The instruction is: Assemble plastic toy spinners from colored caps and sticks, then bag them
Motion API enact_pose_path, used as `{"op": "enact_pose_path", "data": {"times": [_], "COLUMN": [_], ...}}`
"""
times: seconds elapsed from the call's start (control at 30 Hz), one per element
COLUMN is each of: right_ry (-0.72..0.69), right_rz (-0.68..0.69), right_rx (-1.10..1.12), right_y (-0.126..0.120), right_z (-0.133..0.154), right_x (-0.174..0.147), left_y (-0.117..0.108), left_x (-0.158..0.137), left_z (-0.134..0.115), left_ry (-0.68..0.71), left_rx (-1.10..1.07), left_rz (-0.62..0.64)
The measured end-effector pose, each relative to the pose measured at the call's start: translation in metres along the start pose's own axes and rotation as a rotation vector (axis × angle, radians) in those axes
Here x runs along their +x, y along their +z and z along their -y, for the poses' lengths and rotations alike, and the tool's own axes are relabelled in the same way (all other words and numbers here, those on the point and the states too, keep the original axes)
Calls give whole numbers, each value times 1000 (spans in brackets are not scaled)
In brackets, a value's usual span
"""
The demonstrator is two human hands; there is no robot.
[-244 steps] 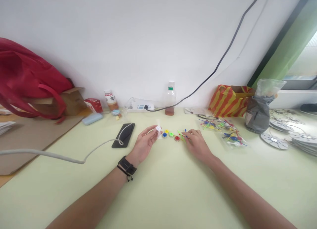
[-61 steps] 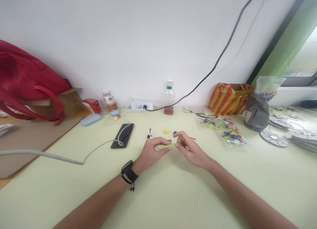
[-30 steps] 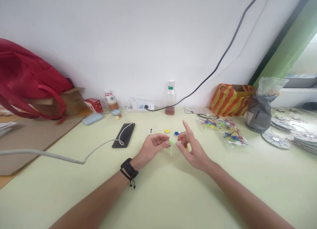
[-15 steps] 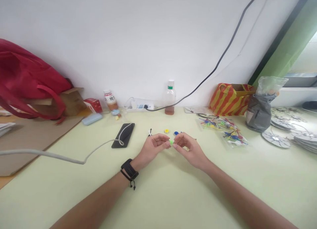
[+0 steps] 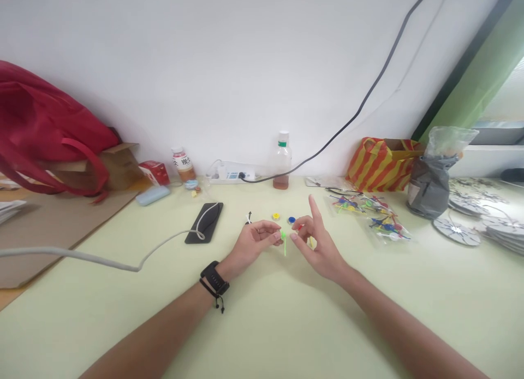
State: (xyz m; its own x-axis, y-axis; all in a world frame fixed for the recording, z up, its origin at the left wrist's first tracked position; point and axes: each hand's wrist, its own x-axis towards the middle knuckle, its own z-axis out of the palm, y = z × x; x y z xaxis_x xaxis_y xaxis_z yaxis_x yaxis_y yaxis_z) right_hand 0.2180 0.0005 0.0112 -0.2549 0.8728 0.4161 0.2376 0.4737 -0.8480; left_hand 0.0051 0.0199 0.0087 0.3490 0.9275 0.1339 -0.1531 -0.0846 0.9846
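Observation:
Between the thumb and fingers of my left hand (image 5: pixel 257 240) is a small bright green plastic piece (image 5: pixel 283 235), pinched with a thin green stem hanging down from it. My right hand (image 5: pixel 325 253) is just to the right of that piece, apart from it, its index finger stretched up and its thumb away from it. Beyond my hands lie a yellow round piece (image 5: pixel 276 217) and a blue round piece (image 5: pixel 291 220). A red piece (image 5: pixel 300 226) and something yellow show partly behind my right fingers. A small black-and-white item (image 5: pixel 248 219) lies behind my left hand.
A black phone (image 5: pixel 204 223) with a grey cable lies to the left. Plastic bags of coloured parts (image 5: pixel 385 226) and grey discs (image 5: pixel 456 231) are on the right. Along the wall stand a bottle (image 5: pixel 282 163), a power strip (image 5: pixel 231 173) and a striped bag (image 5: pixel 379 163).
My right hand has let go of the green piece and its index finger has risen. The green stem now shows hanging below my left fingertips. My left hand has barely moved.

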Motion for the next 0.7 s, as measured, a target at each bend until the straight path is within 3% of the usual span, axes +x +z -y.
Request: {"op": "enact_pose_path", "data": {"times": [0.13,0.2,0.33,0.57,0.7], "right_ry": [155,196,140,69,33], "right_rz": [114,81,26,88,6], "right_rx": [112,166,176,60,23], "right_y": [-1,-1,1,10,6], "right_z": [-2,0,4,-2,-2], "right_x": [4,6,6,1,1], "left_y": [-1,-2,-1,0,-1], "left_x": [2,2,1,-1,0], "left_z": [1,1,0,2,2], "left_ry": [-3,-5,3,13,-4], "left_rx": [-10,-12,-2,49,21], "left_rz": [-40,-54,-14,25,3]}}
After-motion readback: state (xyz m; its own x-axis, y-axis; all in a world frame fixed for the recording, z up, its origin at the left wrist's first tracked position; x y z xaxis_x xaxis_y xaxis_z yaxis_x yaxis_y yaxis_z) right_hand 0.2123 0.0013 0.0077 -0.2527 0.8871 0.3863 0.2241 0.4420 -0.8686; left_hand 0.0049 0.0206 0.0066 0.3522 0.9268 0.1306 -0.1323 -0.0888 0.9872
